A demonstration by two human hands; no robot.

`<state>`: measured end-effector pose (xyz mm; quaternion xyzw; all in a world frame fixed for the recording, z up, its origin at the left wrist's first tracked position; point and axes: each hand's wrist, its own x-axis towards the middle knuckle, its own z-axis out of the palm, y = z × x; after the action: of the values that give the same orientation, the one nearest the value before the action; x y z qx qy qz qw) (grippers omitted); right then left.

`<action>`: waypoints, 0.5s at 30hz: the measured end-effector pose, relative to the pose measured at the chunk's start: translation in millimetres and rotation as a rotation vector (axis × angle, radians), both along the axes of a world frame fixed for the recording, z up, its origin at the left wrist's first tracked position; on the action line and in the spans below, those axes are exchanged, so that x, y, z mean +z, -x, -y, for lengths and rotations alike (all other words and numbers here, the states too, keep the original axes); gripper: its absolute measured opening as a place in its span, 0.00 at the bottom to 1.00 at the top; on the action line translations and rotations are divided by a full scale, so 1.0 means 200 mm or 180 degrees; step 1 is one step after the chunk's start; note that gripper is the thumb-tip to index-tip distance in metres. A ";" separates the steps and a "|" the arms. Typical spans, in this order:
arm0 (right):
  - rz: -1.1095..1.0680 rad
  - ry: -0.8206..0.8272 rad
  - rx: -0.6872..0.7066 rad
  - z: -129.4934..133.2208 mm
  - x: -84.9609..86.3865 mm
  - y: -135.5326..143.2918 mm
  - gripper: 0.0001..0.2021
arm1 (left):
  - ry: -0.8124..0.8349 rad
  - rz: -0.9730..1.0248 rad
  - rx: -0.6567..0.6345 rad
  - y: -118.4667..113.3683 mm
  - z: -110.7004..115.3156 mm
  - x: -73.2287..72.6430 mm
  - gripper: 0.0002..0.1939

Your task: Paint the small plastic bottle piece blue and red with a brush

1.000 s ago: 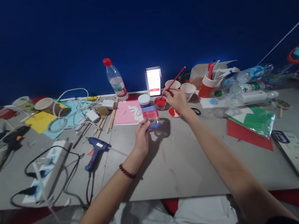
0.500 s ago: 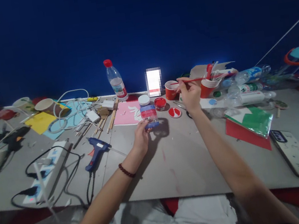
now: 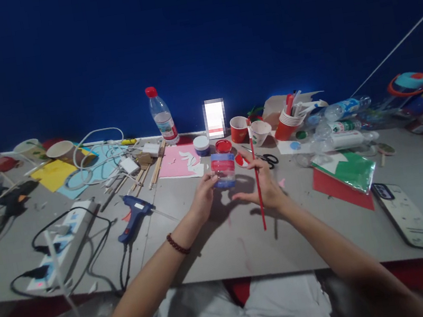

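My left hand grips a clear plastic bottle piece painted with blue and red bands. It is held up over the table. In my right hand, a thin red paintbrush stands nearly upright. The thumb and fingers of that hand reach toward the bottle piece, with a gap between. Just behind the piece is an open jar of red paint. Its red-smeared lid lies partly behind the right fingers. A white-lidded jar sits to the left.
A red paper cup, a white paper cup and black scissors are behind my right hand. To the left lie a blue glue gun and a power strip. A phone and plastic bottles are on the right.
My right hand has come down and left from the paper cup, and the brush has turned from level to upright. My left hand has brought the bottle piece slightly right and lower.
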<state>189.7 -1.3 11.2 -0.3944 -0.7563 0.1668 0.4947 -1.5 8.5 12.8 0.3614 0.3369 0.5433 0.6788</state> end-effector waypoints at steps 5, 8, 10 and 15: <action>0.0275 -0.0122 -0.0146 0.04 0.00 0.02 0.31 | 0.0099 -0.0068 -0.0140 -0.01 0.02 -0.04 0.14; 0.0320 -0.0148 -0.0132 0.04 0.00 0.02 0.28 | -0.0003 -0.0195 -0.0237 0.00 0.02 -0.08 0.15; 0.0298 -0.0086 -0.0092 0.04 0.00 0.01 0.28 | -0.0146 -0.0321 -0.0364 0.02 0.00 -0.11 0.16; 0.0097 0.0151 0.0031 0.05 -0.01 -0.04 0.31 | -0.0917 -0.0900 -0.0340 0.08 -0.02 -0.09 0.40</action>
<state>197.8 -11.5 8.6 -0.4047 -0.7615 0.1811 0.4728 -17.4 13.4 -6.0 0.5447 0.3279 0.4929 0.5939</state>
